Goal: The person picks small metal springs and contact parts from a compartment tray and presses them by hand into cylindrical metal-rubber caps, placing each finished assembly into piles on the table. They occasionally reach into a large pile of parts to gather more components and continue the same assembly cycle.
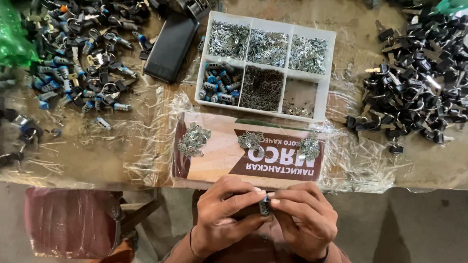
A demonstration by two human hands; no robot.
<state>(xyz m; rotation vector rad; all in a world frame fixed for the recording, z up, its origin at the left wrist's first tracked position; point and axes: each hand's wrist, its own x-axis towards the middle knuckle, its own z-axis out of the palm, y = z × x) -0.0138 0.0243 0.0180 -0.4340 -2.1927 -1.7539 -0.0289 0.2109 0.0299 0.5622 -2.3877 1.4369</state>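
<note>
Bench clutter from my feed, basically parts everywhere.

I've got a white six-compartment tray (321, 73) up top with small metal bits, a black phone (170, 47) just left of it, a heap of blue-and-silver lock cylinders (83, 58) far left, black-headed keys (419, 83) piled right, three little piles of metal plates (194, 140) on a printed cardboard sheet (219, 160), and a red stool (68, 221) below.
</note>
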